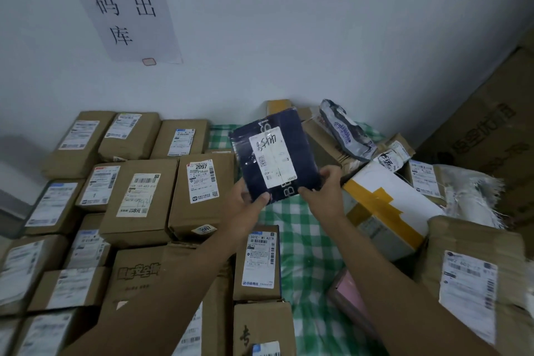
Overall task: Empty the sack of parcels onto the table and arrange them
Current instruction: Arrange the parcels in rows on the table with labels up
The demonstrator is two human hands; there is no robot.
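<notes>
I hold a flat dark blue parcel [276, 157] up in front of me, clear of the worktop [303, 243], which is covered in a green and white checked cloth. My left hand [248, 199] grips the parcel's lower left corner, thumb curled over its front face. My right hand [323, 188] pinches the lower right edge, thumb on the front and fingers behind. The parcel tilts a little, and its white label with handwritten figures faces me.

Below and between my hands lies a strip of bare checked cloth, the one open lane on the worktop. It runs from under the parcel back toward me.

To the left of my left hand, brown cardboard boxes sit packed in rows, edges touching, labels up. The nearest one, marked 2097 [202, 182], stands just beside my left wrist. A narrow labelled box [258, 261] sits beneath my left forearm, at the left edge of the open strip.

To the right of my right hand lies a loose heap: a white box with yellow tape [390, 208] close to my wrist, a grey plastic mailer [345, 131] beyond it against the wall, and a brown box with a white label [474, 277] nearer me. A pink parcel [349, 293] shows under my right forearm.

Beyond the parcel, a white wall carries a paper sign [124, 6] with large characters.
</notes>
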